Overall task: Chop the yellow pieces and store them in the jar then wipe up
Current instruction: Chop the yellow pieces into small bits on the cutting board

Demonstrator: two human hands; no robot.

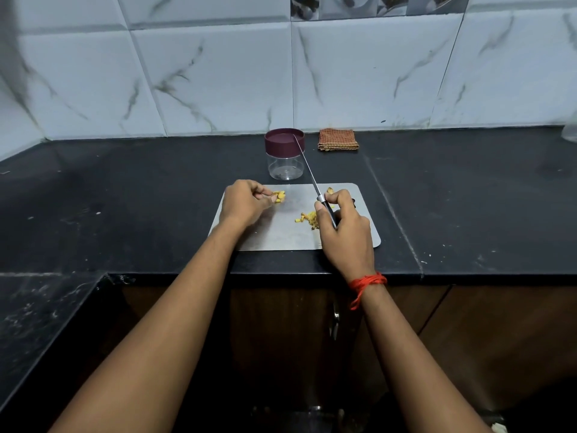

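Two hands work over the board (290,237), which lies near the counter's (125,198) front edge, with dark counter on either side. At the board's far left, the left hand (243,201) pinches pieces (280,196) in curled fingers. At its right, the right hand (346,232) grips the knife (307,170), blade angled up. More pieces lie mid-board. Jar (284,154) and cloth (338,139) sit behind the board.
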